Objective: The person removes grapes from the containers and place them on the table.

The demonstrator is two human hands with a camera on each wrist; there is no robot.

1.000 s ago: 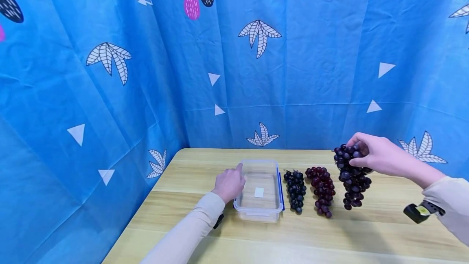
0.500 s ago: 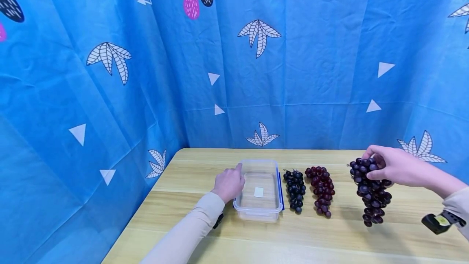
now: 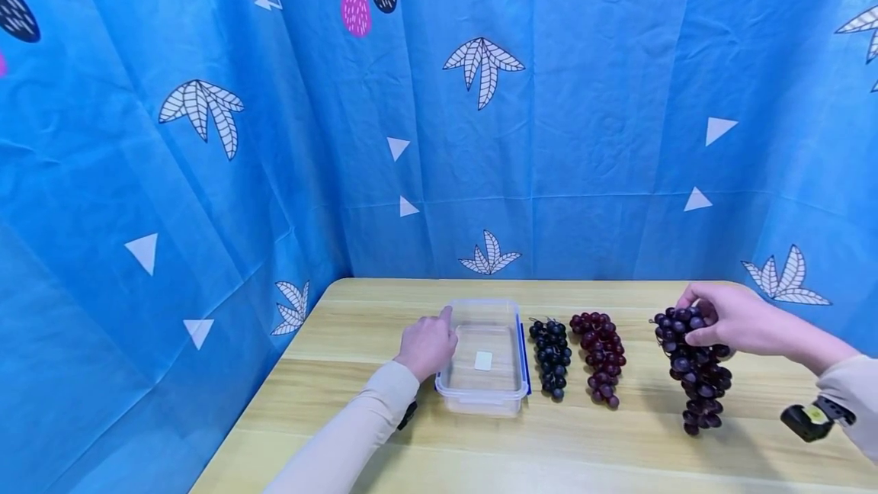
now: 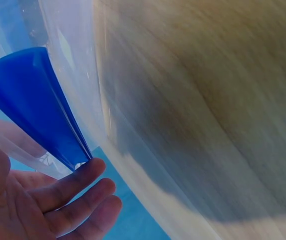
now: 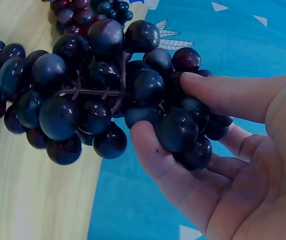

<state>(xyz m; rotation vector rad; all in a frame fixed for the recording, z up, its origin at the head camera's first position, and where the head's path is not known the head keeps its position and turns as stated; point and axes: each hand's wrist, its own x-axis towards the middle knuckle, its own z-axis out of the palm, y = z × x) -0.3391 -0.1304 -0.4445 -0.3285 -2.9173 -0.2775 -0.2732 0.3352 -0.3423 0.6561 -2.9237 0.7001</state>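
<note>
In the head view my left hand is at the left rim of a clear plastic food container, its index finger lying along the rim. The left wrist view shows my fingers curled at the container's blue side latch, one fingertip touching its end. My right hand pinches the top of a dark purple bunch of grapes, which hangs down at the right of the table. Close up, the right wrist view has thumb and fingers round the upper grapes.
Between the container and the held bunch lie a small black bunch of grapes and a dark red bunch on the wooden table. A blue patterned curtain stands behind and at the sides.
My right hand has carried its bunch of grapes to the right and lower, mostly in the first half second. The left hand and the container stay in place.
</note>
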